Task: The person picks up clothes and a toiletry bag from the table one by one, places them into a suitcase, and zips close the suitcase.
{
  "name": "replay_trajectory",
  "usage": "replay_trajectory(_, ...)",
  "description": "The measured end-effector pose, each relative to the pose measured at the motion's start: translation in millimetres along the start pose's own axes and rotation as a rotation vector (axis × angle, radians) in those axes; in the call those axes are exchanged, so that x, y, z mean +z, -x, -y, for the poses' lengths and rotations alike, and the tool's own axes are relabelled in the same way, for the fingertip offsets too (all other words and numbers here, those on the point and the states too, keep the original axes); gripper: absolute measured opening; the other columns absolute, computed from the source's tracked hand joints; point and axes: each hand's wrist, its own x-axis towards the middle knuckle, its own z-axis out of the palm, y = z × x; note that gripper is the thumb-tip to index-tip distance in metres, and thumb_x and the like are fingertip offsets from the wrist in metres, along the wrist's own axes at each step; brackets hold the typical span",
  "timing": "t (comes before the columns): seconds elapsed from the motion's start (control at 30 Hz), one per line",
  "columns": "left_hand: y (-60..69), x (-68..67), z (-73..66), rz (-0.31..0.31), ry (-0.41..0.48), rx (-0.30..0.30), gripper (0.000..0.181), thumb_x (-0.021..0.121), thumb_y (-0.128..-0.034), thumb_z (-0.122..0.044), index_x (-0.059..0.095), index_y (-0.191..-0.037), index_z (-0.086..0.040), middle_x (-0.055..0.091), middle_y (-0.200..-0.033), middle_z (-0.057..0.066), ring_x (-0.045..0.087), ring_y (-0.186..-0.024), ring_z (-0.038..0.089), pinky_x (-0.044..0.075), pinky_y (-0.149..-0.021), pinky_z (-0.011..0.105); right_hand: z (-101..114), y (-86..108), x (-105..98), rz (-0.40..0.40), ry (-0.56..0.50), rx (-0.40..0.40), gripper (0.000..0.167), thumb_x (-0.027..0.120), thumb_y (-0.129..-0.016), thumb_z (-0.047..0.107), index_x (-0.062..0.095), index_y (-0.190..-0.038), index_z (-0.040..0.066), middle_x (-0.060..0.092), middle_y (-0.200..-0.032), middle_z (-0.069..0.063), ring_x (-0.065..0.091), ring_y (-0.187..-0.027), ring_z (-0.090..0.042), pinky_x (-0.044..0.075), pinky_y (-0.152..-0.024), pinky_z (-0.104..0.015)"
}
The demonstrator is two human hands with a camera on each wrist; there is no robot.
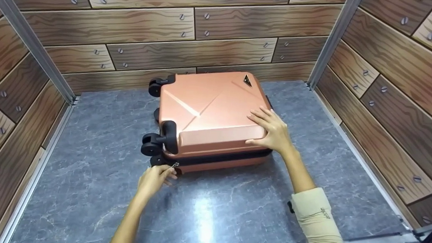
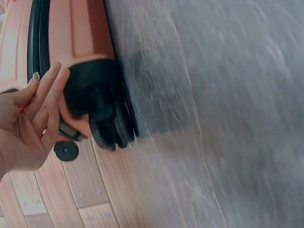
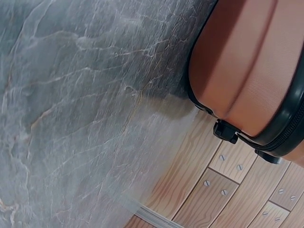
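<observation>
A rose-gold hard-shell suitcase (image 1: 216, 103) lies flat, its black wheels (image 1: 152, 144) pointing left. Along its side runs a black zipper band (image 1: 222, 156). My left hand (image 1: 154, 178) is at the near left corner, thumb and forefinger pinching a small metal zipper pull (image 1: 175, 165); in the left wrist view the same pull (image 2: 36, 76) shows at the fingertips, beside a wheel (image 2: 111, 123). On the near right corner rests my right hand (image 1: 273, 132), fingers spread over the top and thumb against the side. The right wrist view shows the suitcase side (image 3: 247, 61) but not the hand.
Grey marble-patterned floor (image 1: 91, 189) lies under the suitcase. Wood-plank-patterned walls (image 1: 151, 25) with metal corner posts (image 1: 326, 42) enclose it at the back, left and right. A metal rail (image 1: 380, 242) runs along the near right edge.
</observation>
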Motion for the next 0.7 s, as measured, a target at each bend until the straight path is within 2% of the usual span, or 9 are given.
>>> replay_trajectory(0.23, 0.9, -2.6, 2.4, 0.007, 0.005, -0.006, 0.019, 0.054, -0.0926, -0.02, 0.07, -0.09, -0.01, 0.069, -0.078, -0.003, 0.064, -0.06, 0.01, 0.048, -0.066, 0.036, 2, 0.8, -1, 0.011, 0.002, 0.006, 0.079, 0.074, -0.056, 0.063, 0.063, -0.12, 0.018, 0.058, -0.123, -0.001, 0.045, -0.12, -0.029, 0.029, -0.099, -0.051)
replay_trajectory(0.37, 2.4, -4.1, 3.7, 0.012, 0.009, -0.006, 0.02, 0.054, -0.0929, -0.021, 0.07, -0.09, -0.01, 0.069, -0.078, -0.004, 0.065, -0.061, 0.01, 0.047, -0.057, 0.032, 2, 1.7, 1, 0.008, -0.001, 0.008, 0.079, 0.074, -0.055, 0.062, 0.063, -0.12, 0.018, 0.058, -0.123, -0.001, 0.045, -0.119, -0.029, 0.03, -0.099, -0.05)
replay_trajectory(0.47, 3.4, -7.0, 6.6, -0.015, 0.004, -0.019, 0.019, 0.054, -0.0926, -0.02, 0.07, -0.089, -0.01, 0.069, -0.078, -0.004, 0.065, -0.06, 0.01, 0.048, -0.057, 0.032, 2, 0.9, 1, 0.011, -0.002, 0.005, 0.079, 0.074, -0.056, 0.063, 0.063, -0.121, 0.019, 0.057, -0.123, -0.002, 0.045, -0.12, -0.029, 0.03, -0.099, -0.05)
replay_trajectory(0.6, 3.3, -12.5, 12.5, -0.049, 0.007, -0.045, 0.018, 0.055, -0.0926, -0.019, 0.07, -0.089, -0.01, 0.069, -0.077, -0.004, 0.064, -0.06, 0.01, 0.049, -0.066, 0.035, 2, -1.1, 1, 0.005, 0.0, 0.003, 0.079, 0.073, -0.057, 0.064, 0.063, -0.12, 0.018, 0.058, -0.123, -0.002, 0.045, -0.12, -0.03, 0.03, -0.099, -0.051)
replay_trajectory(0.7, 2.0, -15.6, 16.1, -0.048, 0.029, -0.054, 0.019, 0.054, -0.0929, -0.018, 0.07, -0.089, -0.009, 0.069, -0.077, -0.003, 0.065, -0.062, 0.012, 0.05, -0.064, 0.035, 2, -0.2, -1, 0.01, 0.001, 0.007, 0.079, 0.073, -0.057, 0.064, 0.063, -0.12, 0.018, 0.058, -0.123, -0.002, 0.045, -0.12, -0.03, 0.03, -0.099, -0.051)
